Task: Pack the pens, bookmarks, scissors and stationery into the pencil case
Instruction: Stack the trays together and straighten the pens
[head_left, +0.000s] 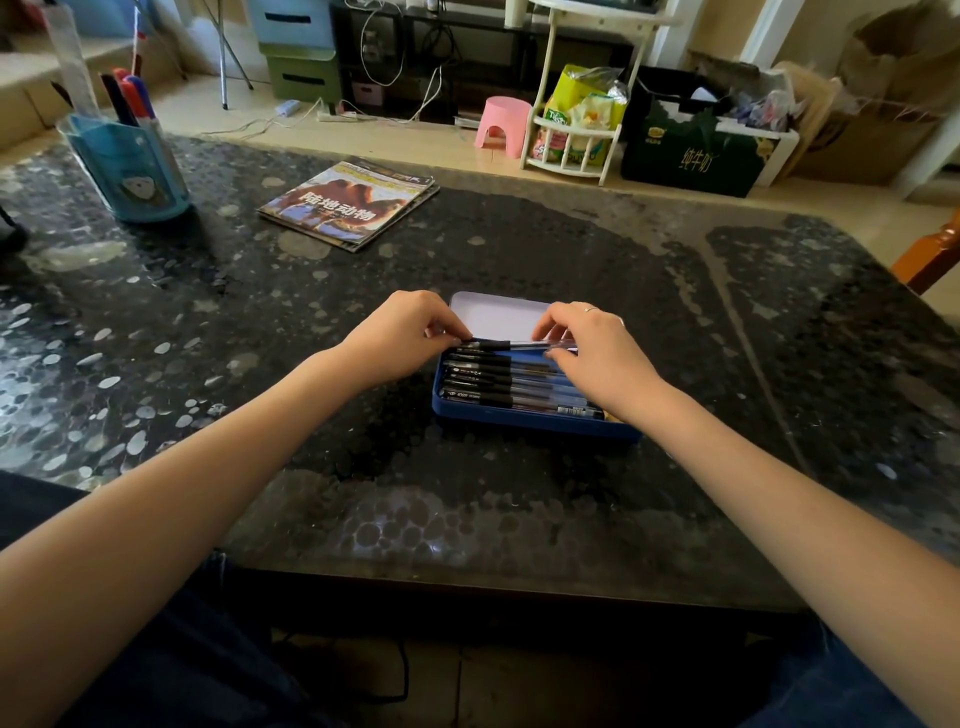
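Observation:
A blue pencil case (519, 418) lies open on the dark table, its pale lid (493, 312) tilted back. Several black-grip gel pens (498, 382) lie side by side inside it. One more pen (519, 344) with a clear barrel sits at the back of the row. My left hand (405, 332) pinches that pen's left end. My right hand (587, 345) holds its right end with curled fingers and covers the case's right side. No scissors or bookmarks show.
A light-blue pen holder (130, 166) with markers and a ruler stands at the far left. A magazine (350, 202) lies at the back middle. The table's front edge (467, 582) runs just above my lap. Floor clutter sits beyond the table.

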